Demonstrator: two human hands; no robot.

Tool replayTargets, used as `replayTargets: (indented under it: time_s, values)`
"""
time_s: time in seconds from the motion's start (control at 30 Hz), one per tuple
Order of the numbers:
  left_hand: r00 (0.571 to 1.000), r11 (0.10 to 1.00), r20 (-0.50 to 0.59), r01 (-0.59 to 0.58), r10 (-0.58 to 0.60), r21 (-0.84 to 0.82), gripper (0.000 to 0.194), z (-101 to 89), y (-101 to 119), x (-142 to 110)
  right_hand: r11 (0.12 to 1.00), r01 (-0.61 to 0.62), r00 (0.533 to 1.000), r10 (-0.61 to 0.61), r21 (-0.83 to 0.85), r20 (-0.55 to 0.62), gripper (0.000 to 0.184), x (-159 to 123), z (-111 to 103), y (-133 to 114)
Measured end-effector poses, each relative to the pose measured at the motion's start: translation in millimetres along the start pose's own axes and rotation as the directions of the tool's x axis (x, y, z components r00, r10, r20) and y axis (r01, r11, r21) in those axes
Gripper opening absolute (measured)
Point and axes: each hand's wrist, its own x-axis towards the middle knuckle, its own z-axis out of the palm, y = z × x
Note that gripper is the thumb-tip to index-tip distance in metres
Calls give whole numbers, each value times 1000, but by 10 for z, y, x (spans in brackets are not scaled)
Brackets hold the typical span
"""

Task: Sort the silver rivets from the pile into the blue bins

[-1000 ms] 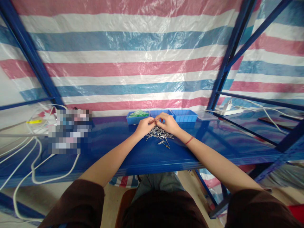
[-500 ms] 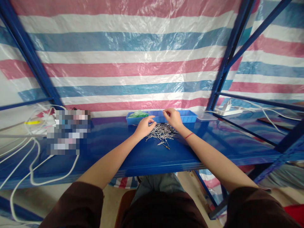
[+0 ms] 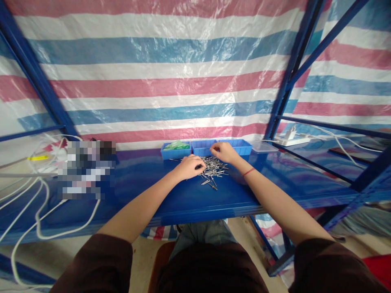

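Observation:
A loose heap of silvery blind rivets (image 3: 214,169) lies on the blue table, in front of a row of blue bins. My left hand (image 3: 192,167) is at the heap's left side, its fingers curled down among the rivets; what they hold, if anything, is hidden. Just behind the heap, my right hand (image 3: 225,153) is held in a pinch before the middle bin (image 3: 197,151) and the right bin (image 3: 246,150). Anything between those fingertips is too small to make out. Green plastic bags (image 3: 176,145) fill the left bin (image 3: 174,154).
A clear plastic lid (image 3: 265,147) lies right of the bins. Farther right, a white power strip (image 3: 292,140) sits with cables. White cables (image 3: 45,195) and a blurred-out pile (image 3: 87,169) occupy the left side. Blue frame posts (image 3: 290,81) flank the blue tabletop (image 3: 189,205).
My left hand has come down and slightly right onto the rivets, its fingers curling in. My right hand has lowered slightly and stays pinched near the bins. The view has shifted a little.

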Motion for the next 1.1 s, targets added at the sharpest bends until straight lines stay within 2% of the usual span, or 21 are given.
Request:
replayTargets:
  time_s: [0.07,0.17,0.37,0.43,0.63,0.8,1.1]
  values:
    - [1000,999,12,23,-24,23,17,-5,-5,-4,993,63,993,-72,95,92,21,-32,-21,-44]
    - [998,998,37,46,-48,51,19,-8,-6,-11,974,72,965,-123,217,232,21,-69,-31,-83]
    - [997,992,24,73,-76,102,22,-12,-10,-18,961,50,899,-162,272,407,25,-99,1,-88]
    - [996,991,25,84,-87,102,22,-13,-12,-21,961,68,891,-179,267,417,24,-105,13,-98]
    - [993,991,45,106,-110,82,16,-7,-10,-26,947,173,900,-263,269,348,23,-118,28,-151]
    - [994,993,43,102,-105,63,18,0,-17,-35,948,172,895,-265,269,359,23,-127,9,-202]
    - [989,999,-144,31,-34,-24,19,-10,-21,-7,949,165,916,-248,269,314,14,-124,51,-201]
